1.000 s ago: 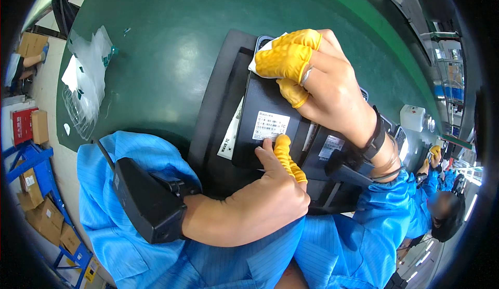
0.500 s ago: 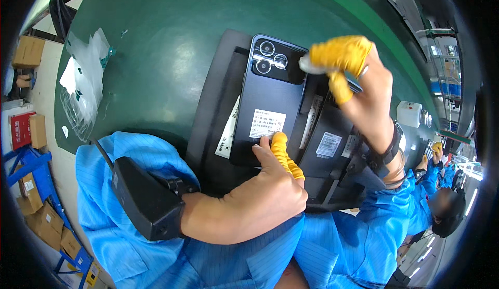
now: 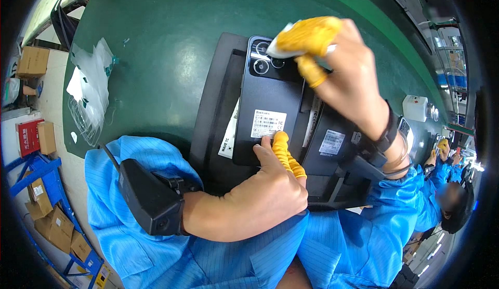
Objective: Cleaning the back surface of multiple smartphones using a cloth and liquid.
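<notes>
A dark blue phone (image 3: 273, 94) lies back up, its triple camera block at the far end and a white label low on its back. My left hand (image 3: 267, 190), with yellow finger cots, grips the near end between thumb and fingers. Above the camera block, my right hand (image 3: 338, 63) pinches a small white cloth (image 3: 272, 50) in its yellow-covered fingers, the tip at the lenses. Whether it presses on the glass I cannot tell. Beneath the phone is a black tray (image 3: 215, 76), with a second dark phone (image 3: 323, 151) lying to the right.
Crumpled clear plastic film (image 3: 93, 81) lies on the green table (image 3: 166, 39) at the left. A white bottle (image 3: 416, 108) stands at the right, with another phone (image 3: 404, 128) near my wrist. Cardboard boxes (image 3: 54, 226) are on the left, and a co-worker (image 3: 434, 200) in blue sits far right.
My right hand has moved left with the white cloth, from the camera block's right edge to over the lenses. The left hand keeps its hold on the phone.
</notes>
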`<state>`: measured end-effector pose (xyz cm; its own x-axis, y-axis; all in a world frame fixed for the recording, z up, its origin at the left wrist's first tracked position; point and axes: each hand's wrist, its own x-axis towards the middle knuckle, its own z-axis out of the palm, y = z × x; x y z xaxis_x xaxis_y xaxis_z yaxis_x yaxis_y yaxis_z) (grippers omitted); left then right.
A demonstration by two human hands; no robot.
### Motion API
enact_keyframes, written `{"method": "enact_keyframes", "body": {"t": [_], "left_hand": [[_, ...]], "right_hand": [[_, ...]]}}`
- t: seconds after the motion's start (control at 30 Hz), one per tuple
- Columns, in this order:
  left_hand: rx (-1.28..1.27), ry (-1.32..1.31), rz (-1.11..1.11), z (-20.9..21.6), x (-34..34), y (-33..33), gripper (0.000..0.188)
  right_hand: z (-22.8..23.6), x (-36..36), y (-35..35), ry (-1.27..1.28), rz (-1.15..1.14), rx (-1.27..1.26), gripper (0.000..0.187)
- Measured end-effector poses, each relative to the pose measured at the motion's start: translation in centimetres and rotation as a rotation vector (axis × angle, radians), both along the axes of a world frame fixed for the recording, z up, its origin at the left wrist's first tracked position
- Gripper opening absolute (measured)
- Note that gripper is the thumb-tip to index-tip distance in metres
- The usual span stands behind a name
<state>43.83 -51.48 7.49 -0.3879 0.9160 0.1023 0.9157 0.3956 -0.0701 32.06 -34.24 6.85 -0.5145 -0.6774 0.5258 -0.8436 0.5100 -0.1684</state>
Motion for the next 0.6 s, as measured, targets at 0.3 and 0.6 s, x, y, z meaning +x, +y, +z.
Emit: {"method": "enact_keyframes", "body": {"t": [0.3,0.6], "left_hand": [[0.0,0.022,-0.019,0.1,-0.3,-0.1,0.022],[0.008,0.037,0.002,0.0,-0.2,0.1,0.022]], "right_hand": [[-1.4,1.3,-1.5,0.088,0.195,0.035,0.017],[0.1,2.0,1.5,0.059,0.033,0.072,0.027]]}}
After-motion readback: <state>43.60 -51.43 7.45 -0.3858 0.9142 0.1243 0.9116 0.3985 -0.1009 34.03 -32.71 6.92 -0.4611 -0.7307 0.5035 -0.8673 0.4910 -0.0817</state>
